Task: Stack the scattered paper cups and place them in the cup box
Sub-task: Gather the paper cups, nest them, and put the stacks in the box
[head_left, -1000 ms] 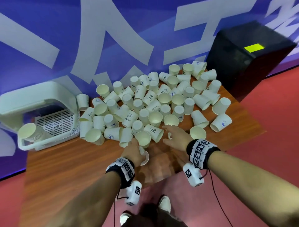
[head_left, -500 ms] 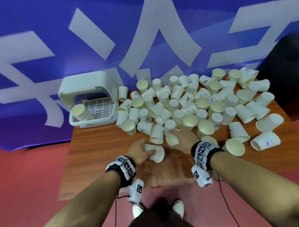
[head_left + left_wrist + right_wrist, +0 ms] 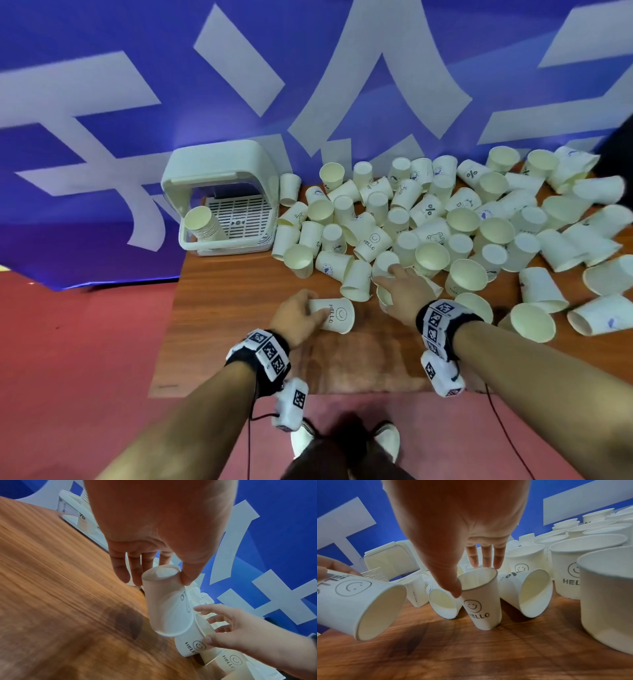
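Observation:
My left hand (image 3: 298, 318) pinches the base of a white "HELLO" paper cup (image 3: 337, 315) that lies on its side over the bare table, its mouth towards my right hand; the left wrist view shows the cup (image 3: 164, 601) the same way. My right hand (image 3: 400, 291) reaches down over an upright "HELLO" cup (image 3: 481, 608) at the pile's front edge. Its thumb is on the near rim and its fingertips (image 3: 486, 563) on the far rim. The white cup box (image 3: 219, 164) stands open at the back left, with a stack of cups (image 3: 200, 222) inside.
Many loose paper cups (image 3: 428, 219) cover the middle and right of the wooden table (image 3: 222, 308), some upright and some toppled. A blue banner wall runs behind them. The table's near edge drops to red floor by my shoes. A dark box (image 3: 625, 137) shows at the far right.
My head view has swung left, bringing the cup box towards the middle. My left hand has drawn its cup back from the pile and laid it sideways. My right hand has stayed at the pile's front.

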`<action>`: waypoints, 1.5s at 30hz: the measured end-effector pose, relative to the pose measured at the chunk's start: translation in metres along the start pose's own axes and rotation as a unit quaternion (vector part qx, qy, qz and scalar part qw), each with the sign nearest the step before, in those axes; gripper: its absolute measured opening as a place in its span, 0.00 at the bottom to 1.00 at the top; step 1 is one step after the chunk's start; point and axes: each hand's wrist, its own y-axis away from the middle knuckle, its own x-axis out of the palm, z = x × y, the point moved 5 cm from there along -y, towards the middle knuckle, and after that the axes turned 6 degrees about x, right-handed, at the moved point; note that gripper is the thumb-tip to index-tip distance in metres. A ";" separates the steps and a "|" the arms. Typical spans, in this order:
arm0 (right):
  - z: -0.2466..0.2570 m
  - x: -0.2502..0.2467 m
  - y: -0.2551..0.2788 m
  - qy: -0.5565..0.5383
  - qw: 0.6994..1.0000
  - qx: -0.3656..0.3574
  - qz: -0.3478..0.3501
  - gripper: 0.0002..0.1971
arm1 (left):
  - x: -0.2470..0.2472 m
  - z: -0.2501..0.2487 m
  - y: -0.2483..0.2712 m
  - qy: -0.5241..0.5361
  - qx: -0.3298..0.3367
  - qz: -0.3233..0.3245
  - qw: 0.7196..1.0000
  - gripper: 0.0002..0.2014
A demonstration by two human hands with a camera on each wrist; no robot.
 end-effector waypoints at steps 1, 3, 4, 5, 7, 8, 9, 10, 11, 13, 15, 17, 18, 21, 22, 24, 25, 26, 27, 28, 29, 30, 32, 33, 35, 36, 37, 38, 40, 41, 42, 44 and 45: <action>-0.001 0.000 0.000 -0.001 1.000 0.002 -0.001 0.31 | 0.000 0.000 0.000 0.004 -0.001 -0.002 1.000 0.18; -0.001 -0.001 0.002 -0.008 1.000 0.006 -0.003 0.31 | 0.000 -0.001 -0.001 0.011 -0.002 -0.002 1.000 0.17; -0.001 -0.002 0.005 -0.013 1.000 0.007 -0.005 0.31 | 0.000 -0.002 0.000 0.015 -0.003 -0.002 1.000 0.16; -0.002 -0.003 0.006 -0.019 1.000 0.009 -0.007 0.31 | 0.000 -0.003 -0.001 0.017 -0.001 -0.003 1.000 0.16; -0.003 -0.007 0.011 -0.038 0.999 0.019 -0.003 0.32 | -0.002 -0.008 -0.001 0.015 0.001 -0.001 1.000 0.16; -0.004 -0.010 0.013 -0.051 0.998 0.025 0.002 0.34 | -0.004 -0.011 -0.001 0.016 0.001 -0.001 1.000 0.16; -0.005 -0.013 0.015 -0.065 0.997 0.031 0.009 0.35 | -0.005 -0.014 -0.002 0.021 0.000 -0.002 1.000 0.15; -0.005 -0.017 0.017 -0.075 0.996 0.034 0.014 0.36 | -0.007 -0.018 -0.002 0.027 -0.001 -0.004 1.000 0.15; -0.006 -0.022 0.019 -0.083 0.996 0.036 0.016 0.37 | -0.009 -0.021 -0.003 0.035 0.000 -0.006 0.999 0.16; -0.007 -0.036 0.022 -0.101 0.994 0.039 0.011 0.38 | -0.016 -0.030 -0.006 0.045 0.010 -0.015 0.999 0.17; -0.007 -0.052 0.025 -0.124 0.991 0.041 -0.003 0.39 | -0.025 -0.043 -0.008 0.042 0.020 -0.031 0.998 0.18; -0.006 -0.070 0.029 -0.142 0.989 0.039 -0.023 0.39 | -0.036 -0.057 -0.011 0.061 0.028 -0.053 0.996 0.18; -0.005 -0.082 0.031 -0.151 0.987 0.038 -0.035 0.39 | -0.044 -0.065 -0.013 0.073 0.033 -0.067 0.995 0.17; -0.001 -0.107 0.034 -0.186 0.980 0.031 -0.061 0.39 | -0.059 -0.081 -0.020 0.129 0.039 -0.091 0.987 0.16; 0.001 -0.117 0.036 -0.201 0.977 0.028 -0.069 0.39 | -0.065 -0.087 -0.021 0.136 0.047 -0.099 0.985 0.15; 0.006 -0.135 0.037 -0.239 0.967 0.023 -0.088 0.38 | -0.077 -0.098 -0.022 0.144 0.061 -0.108 0.982 0.16; 0.009 -0.143 0.036 -0.255 0.962 0.018 -0.100 0.38 | -0.082 -0.101 -0.022 0.154 0.061 -0.111 0.980 0.16; 0.012 -0.152 0.036 -0.265 0.957 0.011 -0.113 0.38 | -0.088 -0.104 -0.021 0.165 0.064 -0.114 0.978 0.17; 0.015 -0.159 0.034 -0.274 0.954 0.005 -0.124 0.37 | -0.092 -0.105 -0.021 0.174 0.062 -0.118 0.976 0.18; 0.019 -0.166 0.033 -0.283 0.950 0.000 -0.134 0.37 | -0.096 -0.104 -0.021 0.180 0.064 -0.126 0.974 0.20; 0.022 -0.172 0.031 -0.292 0.946 -0.005 -0.141 0.36 | -0.101 -0.102 -0.020 0.187 0.061 -0.133 0.971 0.22; 0.025 -0.178 0.029 -0.299 0.943 -0.009 -0.146 0.36 | -0.106 -0.099 -0.020 0.193 0.056 -0.136 0.970 0.24; 0.034 -0.186 0.022 -0.304 0.940 -0.013 -0.152 0.35 | -0.115 -0.094 -0.018 0.198 0.050 -0.141 0.969 0.22; 0.040 -0.189 0.018 -0.304 0.940 -0.015 -0.154 0.34 | -0.120 -0.089 -0.018 0.201 0.045 -0.139 0.969 0.21; 0.055 -0.191 0.008 -0.307 0.940 -0.023 -0.150 0.33 | -0.127 -0.077 -0.019 0.205 0.037 -0.131 0.969 0.23; 0.064 -0.191 0.003 -0.308 0.940 -0.029 -0.147 0.33 | -0.131 -0.071 -0.019 0.208 0.035 -0.127 0.969 0.24; 0.074 -0.191 -0.003 -0.309 0.939 -0.035 -0.144 0.33 | -0.135 -0.066 -0.019 0.211 0.034 -0.125 0.969 0.24; 0.084 -0.191 -0.009 -0.310 0.939 -0.041 -0.143 0.33 | -0.140 -0.061 -0.018 0.216 0.035 -0.122 0.968 0.25; 0.107 -0.192 -0.022 -0.314 0.937 -0.054 -0.142 0.32 | -0.150 -0.048 -0.019 0.226 0.040 -0.113 0.967 0.30; 0.118 -0.193 -0.028 -0.315 0.937 -0.059 -0.142 0.32 | -0.156 -0.041 -0.022 0.228 0.044 -0.113 0.966 0.34; 0.129 -0.193 -0.034 -0.317 0.935 -0.065 -0.142 0.31 | -0.163 -0.033 -0.027 0.229 0.049 -0.113 0.966 0.39; 0.149 -0.194 -0.048 -0.322 0.934 -0.070 -0.136 0.31 | -0.179 -0.016 -0.036 0.229 0.055 -0.118 0.965 0.47; 0.159 -0.193 -0.055 -0.321 0.936 -0.070 -0.129 0.31 | -0.186 -0.009 -0.040 0.233 0.058 -0.116 0.964 0.48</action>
